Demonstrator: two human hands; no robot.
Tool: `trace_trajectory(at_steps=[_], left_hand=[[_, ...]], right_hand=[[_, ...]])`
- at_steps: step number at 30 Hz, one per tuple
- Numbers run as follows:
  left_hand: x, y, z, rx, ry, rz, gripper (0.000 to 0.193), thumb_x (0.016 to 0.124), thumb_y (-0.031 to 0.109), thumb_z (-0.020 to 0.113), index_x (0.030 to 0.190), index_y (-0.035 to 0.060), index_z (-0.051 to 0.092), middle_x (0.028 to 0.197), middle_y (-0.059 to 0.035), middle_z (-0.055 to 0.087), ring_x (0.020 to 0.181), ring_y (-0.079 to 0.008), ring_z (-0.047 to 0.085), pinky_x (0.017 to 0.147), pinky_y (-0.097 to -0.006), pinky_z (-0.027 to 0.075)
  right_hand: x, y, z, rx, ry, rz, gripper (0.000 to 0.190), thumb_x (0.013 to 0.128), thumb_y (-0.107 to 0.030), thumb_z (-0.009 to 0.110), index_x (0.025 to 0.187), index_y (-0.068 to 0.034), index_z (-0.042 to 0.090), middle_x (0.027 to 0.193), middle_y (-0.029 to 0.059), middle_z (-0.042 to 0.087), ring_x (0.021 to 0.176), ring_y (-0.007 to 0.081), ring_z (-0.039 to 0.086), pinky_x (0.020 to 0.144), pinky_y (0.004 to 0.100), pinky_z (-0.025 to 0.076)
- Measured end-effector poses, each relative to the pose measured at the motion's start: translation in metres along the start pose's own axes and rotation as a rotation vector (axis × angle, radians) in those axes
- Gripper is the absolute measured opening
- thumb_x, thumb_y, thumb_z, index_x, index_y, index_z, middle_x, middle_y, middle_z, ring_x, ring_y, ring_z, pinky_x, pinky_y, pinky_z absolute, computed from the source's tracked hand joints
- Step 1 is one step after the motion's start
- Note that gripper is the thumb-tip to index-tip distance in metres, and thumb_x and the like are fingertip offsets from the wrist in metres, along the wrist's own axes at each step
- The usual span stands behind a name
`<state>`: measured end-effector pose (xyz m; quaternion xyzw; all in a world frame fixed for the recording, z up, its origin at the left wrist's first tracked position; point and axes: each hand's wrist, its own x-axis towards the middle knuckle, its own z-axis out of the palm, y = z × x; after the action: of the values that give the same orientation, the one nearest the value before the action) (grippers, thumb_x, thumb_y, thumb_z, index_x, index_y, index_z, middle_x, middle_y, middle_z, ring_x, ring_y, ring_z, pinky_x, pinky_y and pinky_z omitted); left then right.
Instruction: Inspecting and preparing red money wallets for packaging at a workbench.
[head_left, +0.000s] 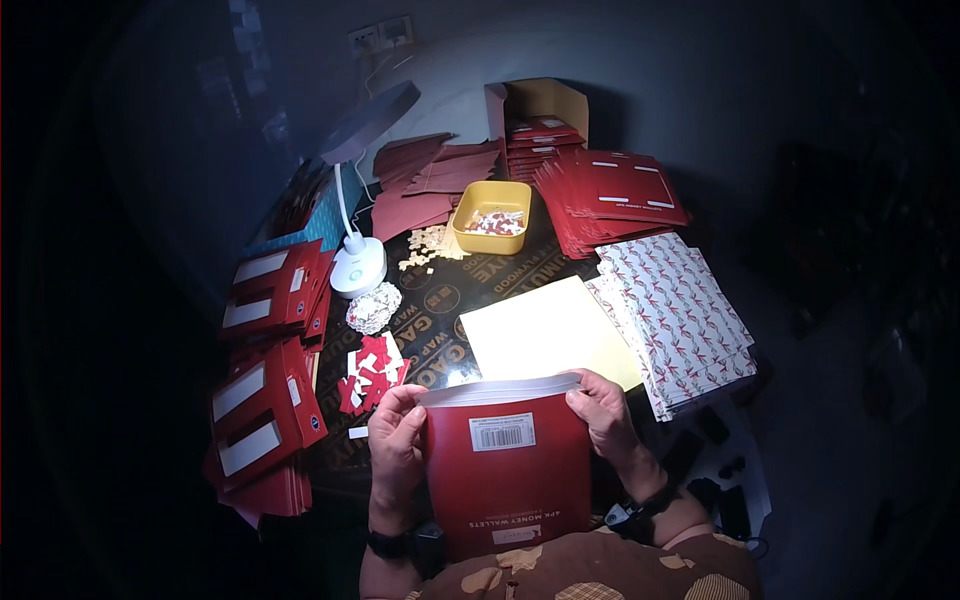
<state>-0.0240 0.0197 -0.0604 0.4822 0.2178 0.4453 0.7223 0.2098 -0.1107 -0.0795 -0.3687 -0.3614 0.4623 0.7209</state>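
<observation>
Between my two hands is a red card packet (510, 480) with a barcode label (502, 432) and printed writing on its face. My left hand (397, 427) pinches its upper left corner between thumb and fingers. The upper right corner is in the grip of my right hand (600, 409). Along the top edge, a pale folded strip (499, 391) runs from one hand to the other. Just beyond the packet lies a pale yellow sheet (551, 330). A pile of red and white paper pieces (373, 373) sits near my left hand.
Patterned white sheets (675, 315) are stacked at the right. Red printed cards (622, 187) fan out behind them, beside an open cardboard box (551, 97). A yellow tub (491, 241) holds small pieces. At the left stand a white desk lamp (358, 266) and red packets with cut-out windows (262, 409).
</observation>
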Motion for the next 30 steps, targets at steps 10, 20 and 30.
trace_trajectory(at_steps=[10,20,30], left_hand=[[0.005,0.01,0.006,0.094,-0.041,-0.068,0.02,0.092,-0.002,0.053,0.111,-0.0008,0.056,0.093,-0.0064,0.063,0.08,-0.0098,0.062,0.074,-0.0224,0.05],[0.007,0.001,-0.003,0.151,-0.057,-0.004,0.012,0.091,-0.004,0.055,0.101,0.0012,0.06,0.087,-0.0018,0.064,0.074,-0.0052,0.058,0.067,-0.0184,0.046],[0.006,0.003,-0.002,0.172,-0.069,-0.018,0.01,0.091,-0.003,0.057,0.099,0.0011,0.061,0.088,-0.0028,0.065,0.076,-0.006,0.06,0.068,-0.0188,0.048]], right_hand=[[-0.002,-0.003,0.004,0.033,0.1,-0.036,0.027,0.091,-0.006,0.049,0.116,0.004,0.054,0.102,0.0071,0.061,0.09,0.0095,0.057,0.085,0.0248,0.048],[-0.002,0.003,0.003,-0.176,0.195,-0.131,0.019,0.088,-0.004,0.051,0.104,-0.002,0.061,0.08,-0.0052,0.053,0.072,0.0013,0.046,0.069,0.017,0.039],[-0.001,-0.008,0.003,-0.251,0.156,-0.137,0.017,0.09,-0.005,0.051,0.103,0.0,0.062,0.079,-0.0043,0.055,0.07,0.0014,0.047,0.066,0.018,0.04]])
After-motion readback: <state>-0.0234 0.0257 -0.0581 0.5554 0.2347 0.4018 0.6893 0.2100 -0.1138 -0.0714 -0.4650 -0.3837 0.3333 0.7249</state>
